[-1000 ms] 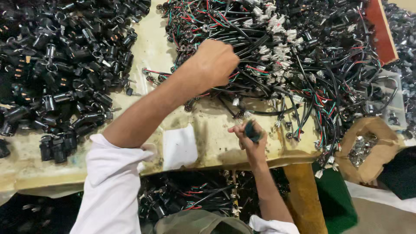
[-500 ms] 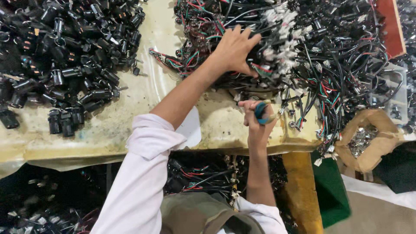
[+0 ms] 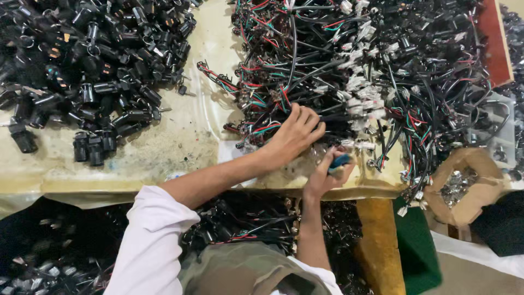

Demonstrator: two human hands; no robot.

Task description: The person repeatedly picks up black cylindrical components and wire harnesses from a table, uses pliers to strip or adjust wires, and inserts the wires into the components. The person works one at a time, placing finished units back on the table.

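Left hand rests with fingers spread on the wire harness pile; right hand grips a small, seemingly blue tool. Best to separate one harness cleanly.

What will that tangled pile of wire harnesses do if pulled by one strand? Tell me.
The wire harnesses are thin, looped and interwoven, so they probably stay floppy. Pulling one strand would likely drag neighbours along. The white connectors may snag. The left hand rests on the pile's edge.
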